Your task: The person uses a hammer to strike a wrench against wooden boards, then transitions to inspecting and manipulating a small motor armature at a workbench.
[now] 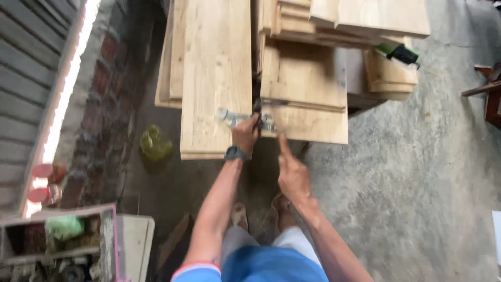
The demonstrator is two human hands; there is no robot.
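My left hand is closed around a dark-handled metal tool that lies across the near ends of two pale wooden boards. One board is long and runs away from me on the left. The other, a shorter panel, sits to its right. My right hand hovers below the panel's near edge with the index finger stretched toward it and nothing in its grasp. A dark watch sits on my left wrist.
More boards are stacked at the back with a green and black tool on them. A brick wall, a green bottle and a cluttered crate stand left. Rough concrete floor spreads right, with dark red furniture at the edge.
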